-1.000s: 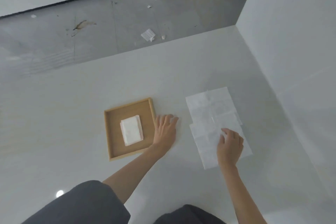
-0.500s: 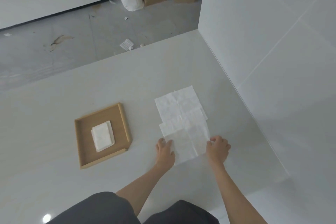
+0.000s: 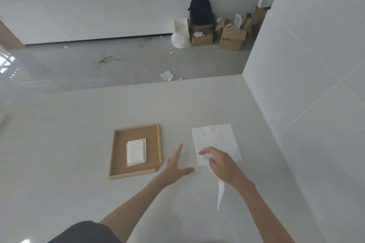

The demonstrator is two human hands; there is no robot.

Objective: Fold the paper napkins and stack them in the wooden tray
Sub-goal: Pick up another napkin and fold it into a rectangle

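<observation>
The left hand's fingers (image 3: 179, 152) are straight and held together, thumb spread wide, holding nothing; the right hand's fingers (image 3: 205, 152) are curled around a crumpled paper napkin.

Furthest left on the pale table (image 3: 79, 144) lies the wooden tray (image 3: 136, 127), and a small stack of folded napkins (image 3: 136, 152) sits flat near its middle. Just right of the tray's near corner is the left hand (image 3: 175, 166), palm down and low over the table; whether it touches the surface cannot be told. Next comes the right hand (image 3: 221, 163), raised above the table. The held napkin (image 3: 220, 191) bunches inside its grip and trails in a narrow strip below the wrist. Beneath and beyond that hand an unfolded napkin (image 3: 215, 137) lies flat on the table, its near edge partly hidden by the hand. A white tiled wall (image 3: 316, 85) borders the table on the right.
</observation>
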